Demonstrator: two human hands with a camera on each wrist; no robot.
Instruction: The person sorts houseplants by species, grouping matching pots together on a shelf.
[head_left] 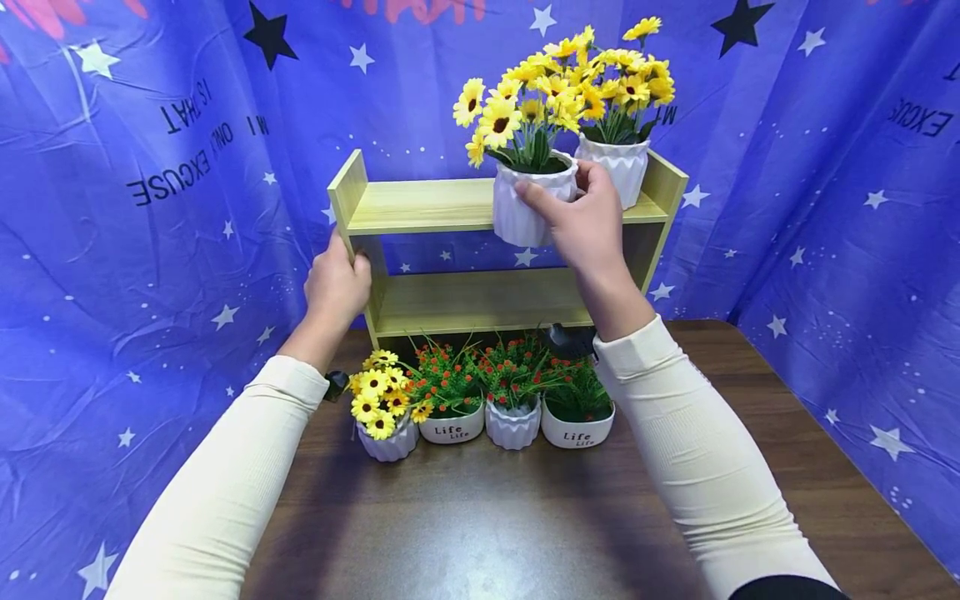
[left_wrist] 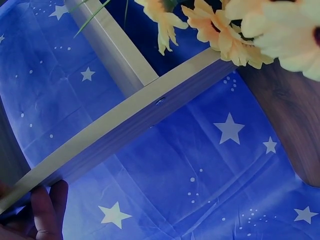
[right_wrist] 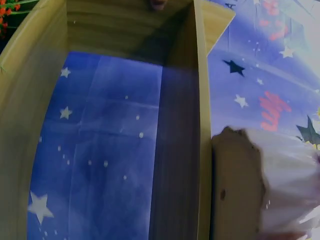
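Before blue cloth [head_left: 187, 275], left fingers [left_wrist: 46, 215] grip a shelf [head_left: 420, 204] and right fingers [head_left: 592, 177] clasp a flowerpot [head_left: 519, 207] by its side.

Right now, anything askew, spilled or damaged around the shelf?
Nothing stands out. The four pots stand in a row on the table, no spill or breakage visible. The left hand grips the shelf by its left end; the right hand holds a yellow-flowered pot.

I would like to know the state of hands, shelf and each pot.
Shelf: upright
Left hand: grips shelf's left side
Right hand: holds upper front pot
Upper front pot: held, roughly upright
Upper rear pot: upright on shelf
Yellow-flower table pot: upright
Left Life pot: upright
Ribbed red-flower pot: upright
Right Life pot: upright
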